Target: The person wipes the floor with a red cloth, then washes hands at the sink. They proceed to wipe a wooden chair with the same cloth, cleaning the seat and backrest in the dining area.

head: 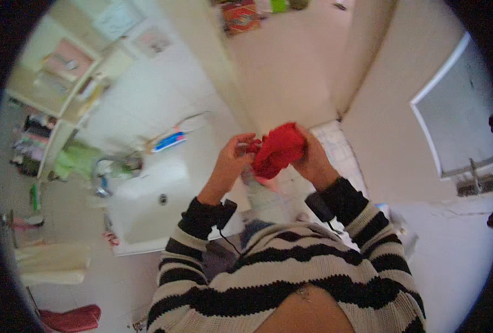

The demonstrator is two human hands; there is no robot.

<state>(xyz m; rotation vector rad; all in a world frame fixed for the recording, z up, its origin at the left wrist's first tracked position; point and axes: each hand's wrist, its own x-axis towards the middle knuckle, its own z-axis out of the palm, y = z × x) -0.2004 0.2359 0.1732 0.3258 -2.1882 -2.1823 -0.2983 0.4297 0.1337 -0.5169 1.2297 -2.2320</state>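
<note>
A bunched red cloth [279, 150] is held up in front of my body, in the middle of the view. My right hand [313, 156] grips it from the right, with the fingers mostly hidden behind the fabric. On the other side, my left hand [231, 160] has curled fingers around a small red end that seems to belong to the cloth. Blur hides the exact pinch. Pale tiled floor [288, 191] shows below the cloth.
To the left is a white basin [142, 224] with a dark drain [163, 199]. A blue-and-white package [169, 141] lies by its far edge, near a green cloth [77, 160]. A framed pane [459, 112] is on the right wall. Far ahead lies a red patterned item [241, 20].
</note>
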